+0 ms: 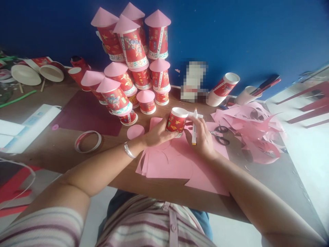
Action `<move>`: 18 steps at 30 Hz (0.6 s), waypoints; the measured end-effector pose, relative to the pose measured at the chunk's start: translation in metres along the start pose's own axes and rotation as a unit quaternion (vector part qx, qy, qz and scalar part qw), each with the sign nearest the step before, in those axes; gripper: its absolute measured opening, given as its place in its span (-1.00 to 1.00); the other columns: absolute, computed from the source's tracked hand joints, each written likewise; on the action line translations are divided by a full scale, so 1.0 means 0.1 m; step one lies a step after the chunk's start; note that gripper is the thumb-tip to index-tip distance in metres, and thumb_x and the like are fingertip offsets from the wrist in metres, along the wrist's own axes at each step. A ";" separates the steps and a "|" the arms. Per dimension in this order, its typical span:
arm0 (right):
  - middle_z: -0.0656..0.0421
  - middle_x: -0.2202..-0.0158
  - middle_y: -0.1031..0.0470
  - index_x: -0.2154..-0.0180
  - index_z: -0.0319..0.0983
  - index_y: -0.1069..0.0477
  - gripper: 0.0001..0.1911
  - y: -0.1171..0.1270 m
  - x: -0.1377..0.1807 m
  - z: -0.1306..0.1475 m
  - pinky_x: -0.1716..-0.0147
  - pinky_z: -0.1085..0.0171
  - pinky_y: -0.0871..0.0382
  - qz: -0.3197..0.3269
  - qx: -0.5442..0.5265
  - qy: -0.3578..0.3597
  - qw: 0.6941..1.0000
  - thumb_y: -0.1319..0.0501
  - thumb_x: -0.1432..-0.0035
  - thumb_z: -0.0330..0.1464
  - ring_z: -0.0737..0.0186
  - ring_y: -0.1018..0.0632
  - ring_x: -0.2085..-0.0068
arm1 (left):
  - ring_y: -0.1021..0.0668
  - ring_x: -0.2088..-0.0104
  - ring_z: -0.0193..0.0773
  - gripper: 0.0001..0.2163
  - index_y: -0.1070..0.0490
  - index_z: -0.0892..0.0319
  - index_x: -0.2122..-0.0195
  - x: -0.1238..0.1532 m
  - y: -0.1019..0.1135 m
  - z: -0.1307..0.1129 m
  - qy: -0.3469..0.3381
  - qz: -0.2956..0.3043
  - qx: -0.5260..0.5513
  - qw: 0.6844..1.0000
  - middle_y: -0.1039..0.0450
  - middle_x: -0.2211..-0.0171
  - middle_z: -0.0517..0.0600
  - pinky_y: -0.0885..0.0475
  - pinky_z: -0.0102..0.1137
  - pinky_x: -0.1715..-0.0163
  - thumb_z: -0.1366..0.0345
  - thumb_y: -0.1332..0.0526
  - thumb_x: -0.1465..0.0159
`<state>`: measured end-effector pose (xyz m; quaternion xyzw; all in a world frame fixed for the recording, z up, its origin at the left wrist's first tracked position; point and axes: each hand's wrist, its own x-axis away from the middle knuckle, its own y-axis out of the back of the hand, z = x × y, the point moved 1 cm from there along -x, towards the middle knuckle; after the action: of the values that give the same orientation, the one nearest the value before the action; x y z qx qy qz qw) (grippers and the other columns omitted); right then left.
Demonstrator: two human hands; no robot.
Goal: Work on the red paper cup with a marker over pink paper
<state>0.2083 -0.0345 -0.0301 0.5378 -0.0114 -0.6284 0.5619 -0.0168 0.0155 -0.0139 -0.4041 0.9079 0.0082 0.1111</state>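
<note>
My left hand [158, 133] wraps round a red patterned paper cup [177, 120] that stands upside down on pink paper sheets [177, 164]. My right hand [203, 137] grips a white marker [194, 127] with an orange tip, held upright with the tip down on the paper beside the cup. A silver bracelet [128, 150] sits on my left wrist. Black-handled scissors [220, 134] lie on the pink paper just right of my right hand.
A stacked tower of red cups with pink cone lids [133, 58] stands behind. A pink paper disc [135, 131] and a tape ring [88, 141] lie to the left. Pink paper scraps [252, 127] pile at right. More cups [223, 89] and paper plates [25, 74] line the blue wall.
</note>
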 end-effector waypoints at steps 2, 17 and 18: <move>-0.01 -0.12 -0.65 -0.51 -0.03 -0.32 -0.41 0.01 -0.01 0.00 0.08 -0.06 -0.85 -0.003 -0.002 0.002 1.000 -0.27 -0.56 -0.40 -0.06 -0.78 -0.03 | -0.75 -0.23 0.18 -0.44 -0.43 0.13 -0.34 0.00 0.00 -0.03 0.000 -0.007 0.003 1.000 -0.68 -0.23 0.28 -0.70 0.10 -0.26 0.04 -0.54 -0.46; 0.10 0.10 -0.71 -0.46 -0.04 -0.44 -0.58 0.12 -0.05 0.09 0.22 0.13 -0.74 -0.061 0.012 0.075 0.995 -0.20 -0.71 -0.26 0.07 -0.76 0.17 | -0.71 -0.04 -0.04 -0.29 -0.44 0.11 -0.18 -0.02 0.10 -0.02 0.091 -0.109 -0.004 0.990 -0.69 -0.03 0.08 -0.64 -0.08 -0.12 0.00 -0.74 -0.17; 0.09 0.09 -0.71 -0.47 -0.05 -0.44 -0.58 0.12 -0.04 0.09 0.22 0.12 -0.75 -0.057 0.014 0.072 0.996 -0.19 -0.71 -0.25 0.06 -0.76 0.16 | -0.71 -0.04 -0.04 -0.30 -0.45 0.12 -0.17 -0.02 0.10 -0.02 0.091 -0.106 -0.006 0.990 -0.69 -0.03 0.08 -0.64 -0.08 -0.12 0.01 -0.74 -0.18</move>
<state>0.2098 -0.0414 -0.0163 0.5888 0.0510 -0.6190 0.5172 -0.0232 0.0230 -0.0125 -0.4981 0.8660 -0.0353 0.0258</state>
